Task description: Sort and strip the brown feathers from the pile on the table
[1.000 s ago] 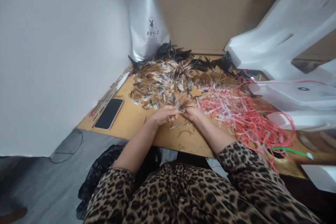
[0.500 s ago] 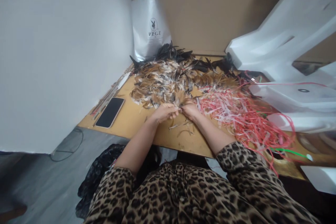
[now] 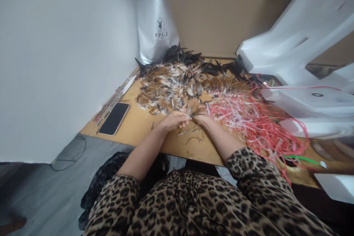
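Observation:
My left hand (image 3: 177, 119) is closed in a pinch around the lower end of a small bunch of brown feathers (image 3: 194, 107). The bunch fans up and to the right, over my right hand (image 3: 201, 118). That hand touches the bunch from the right side, its fingers mostly hidden by the feathers. Just beyond both hands lies a wide pile of brown, white and black feathers (image 3: 166, 84). A few loose feather strands (image 3: 195, 132) rest on the table below my wrists.
A tangle of red and white strips (image 3: 249, 118) covers the table's right side, beside white moulded pieces (image 3: 312, 99). At left lies a phone (image 3: 114, 118) near thin sticks (image 3: 110, 101). A silver-white bag (image 3: 157, 25) stands behind the feathers. The wooden table (image 3: 149, 132) ends close to my body.
The feather bunch has tipped to the right, its brown tips spreading over my right hand. My left hand's fingers have opened out slightly around its base. The view has shifted a little.

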`<action>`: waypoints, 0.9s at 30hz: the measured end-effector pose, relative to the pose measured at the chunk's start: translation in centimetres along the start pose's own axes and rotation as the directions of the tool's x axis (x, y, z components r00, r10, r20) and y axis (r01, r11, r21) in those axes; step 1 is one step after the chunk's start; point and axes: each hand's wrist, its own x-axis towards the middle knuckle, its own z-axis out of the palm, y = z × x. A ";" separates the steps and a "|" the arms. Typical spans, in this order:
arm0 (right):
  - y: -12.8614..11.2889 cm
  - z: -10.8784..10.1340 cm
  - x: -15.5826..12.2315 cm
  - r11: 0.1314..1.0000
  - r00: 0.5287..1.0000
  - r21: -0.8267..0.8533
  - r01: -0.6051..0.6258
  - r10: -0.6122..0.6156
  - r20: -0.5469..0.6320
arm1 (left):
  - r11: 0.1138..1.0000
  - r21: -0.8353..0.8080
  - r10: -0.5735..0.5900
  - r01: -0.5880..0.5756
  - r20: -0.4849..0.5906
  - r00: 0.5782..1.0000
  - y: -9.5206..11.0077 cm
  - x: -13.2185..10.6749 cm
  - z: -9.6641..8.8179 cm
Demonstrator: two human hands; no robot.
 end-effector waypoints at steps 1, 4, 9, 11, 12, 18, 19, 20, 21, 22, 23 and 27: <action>0.1 -0.1 -0.1 0.998 0.999 -0.055 0.029 -0.029 -0.012 | 1.000 -0.003 0.023 -0.024 -0.049 0.999 0.1 0.1 -0.1; 0.3 -0.6 -0.5 0.996 0.996 0.054 -0.074 0.077 -0.053 | 0.994 0.003 0.106 -0.107 -0.201 0.974 0.2 0.4 -0.4; -0.1 -1.1 -0.8 0.994 0.994 0.040 -0.103 0.105 -0.033 | 0.980 0.074 0.200 -0.186 -0.379 0.904 0.1 1.0 -1.2; -0.4 -1.1 -0.9 0.997 0.999 -0.053 -0.048 0.047 -0.021 | 0.977 0.077 0.211 -0.197 -0.434 0.876 0.0 1.2 -1.4; -0.5 -1.1 -1.0 0.993 1.000 -0.114 -0.013 0.012 -0.014 | 0.976 0.079 0.216 -0.202 -0.455 0.864 -0.1 1.3 -1.5; -2.2 -1.0 -2.2 0.783 0.942 -0.529 0.328 -0.311 0.123 | 0.962 0.212 0.260 -0.174 -0.500 0.826 -0.7 1.7 -1.8; -2.7 -1.1 -2.4 0.717 0.922 -0.586 0.378 -0.348 0.169 | 0.950 0.264 0.277 -0.165 -0.478 0.833 -0.8 1.7 -1.8; -3.1 -1.1 -2.5 0.652 0.905 -0.635 0.415 -0.367 0.215 | 0.931 0.325 0.301 -0.163 -0.438 0.847 -1.0 1.7 -1.8; -3.5 -1.3 -2.6 0.593 0.893 -0.675 0.440 -0.372 0.255 | 0.905 0.389 0.326 -0.170 -0.382 0.865 -1.2 1.6 -1.7; -3.9 -1.5 -2.6 0.548 0.884 -0.702 0.456 -0.369 0.286 | 0.875 0.449 0.346 -0.181 -0.317 0.883 -1.3 1.5 -1.6; -4.3 -1.8 -2.6 0.522 0.879 -0.714 0.467 -0.363 0.309 | 0.843 0.502 0.353 -0.194 -0.244 0.903 -1.4 1.3 -1.5; -4.8 -3.6 -1.9 0.653 0.879 -0.590 0.475 -0.321 0.353 | 0.823 0.539 0.246 -0.179 -0.054 0.968 -1.0 0.4 -0.5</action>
